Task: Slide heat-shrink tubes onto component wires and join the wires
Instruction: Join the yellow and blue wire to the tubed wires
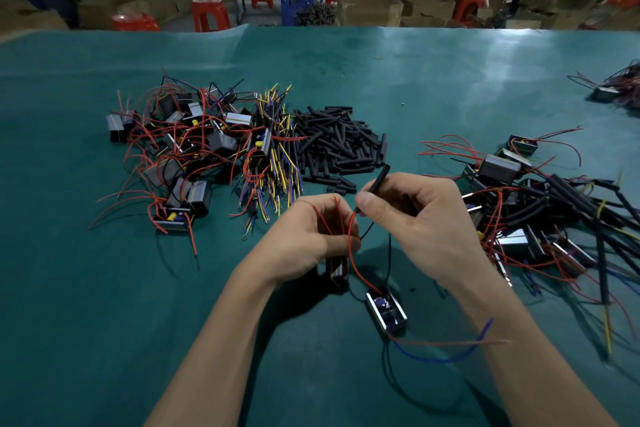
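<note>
Pinching a black heat-shrink tube (375,184) between thumb and forefinger, the right hand (412,215) holds it slanted above the near centre of the green table mat (450,80), lower end meeting the tip of a red wire (351,246). Red wire: arcs down from the tube to a small open component (386,310) lying on the mat just below the hands; a thin black lead rises from the same component toward the right hand. Blue and red leads trail from the component's near end to the right, crossing by the right forearm. Left hand (311,236): fingers curled, grasping a second component (337,269) with red wires standing up between its fingers; just beside the right hand, thumbs nearly touching. Loose heat-shrink tubes (337,142): black heap on the mat beyond the hands. Bundle of yellow, blue and red wire leads (273,156): touching the heap's left edge. Pile of unworked components with red wires (180,149): farther left. Pile of components with tubes fitted (540,215): right of the hands. Few more components (613,90): far right edge. Background: red stools (209,12), cardboard boxes (370,9), people at benches, blurred.
</note>
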`<action>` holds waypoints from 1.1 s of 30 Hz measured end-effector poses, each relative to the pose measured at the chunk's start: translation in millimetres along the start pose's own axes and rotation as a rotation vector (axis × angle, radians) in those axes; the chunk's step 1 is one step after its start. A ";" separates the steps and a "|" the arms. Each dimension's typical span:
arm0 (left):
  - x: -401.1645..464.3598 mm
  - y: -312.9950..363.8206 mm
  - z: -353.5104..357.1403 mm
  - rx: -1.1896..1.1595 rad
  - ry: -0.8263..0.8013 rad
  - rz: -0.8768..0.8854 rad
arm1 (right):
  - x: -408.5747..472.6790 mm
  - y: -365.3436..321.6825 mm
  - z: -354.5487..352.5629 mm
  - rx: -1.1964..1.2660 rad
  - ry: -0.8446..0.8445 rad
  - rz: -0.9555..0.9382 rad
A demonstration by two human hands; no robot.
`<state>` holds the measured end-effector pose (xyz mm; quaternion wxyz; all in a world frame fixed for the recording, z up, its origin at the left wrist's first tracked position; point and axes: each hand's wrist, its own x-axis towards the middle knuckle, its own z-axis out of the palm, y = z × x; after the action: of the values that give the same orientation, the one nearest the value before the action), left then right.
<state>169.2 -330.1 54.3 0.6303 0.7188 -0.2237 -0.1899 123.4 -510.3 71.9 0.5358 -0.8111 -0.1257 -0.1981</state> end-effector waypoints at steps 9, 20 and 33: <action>0.8 4.3 6.3 -0.035 0.098 0.069 | -0.1 -3.0 -0.5 -0.198 0.158 -0.007; 1.5 4.8 12.9 -0.133 0.191 0.125 | 0.0 -2.0 -2.1 -0.115 0.139 0.060; 1.6 8.0 14.9 -0.131 0.216 0.147 | 1.2 2.8 -9.5 0.000 -0.014 0.216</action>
<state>161.6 -344.0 60.2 0.7084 0.6741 -0.1937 -0.0789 123.8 -520.1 73.5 0.5533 -0.8212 -0.0416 -0.1336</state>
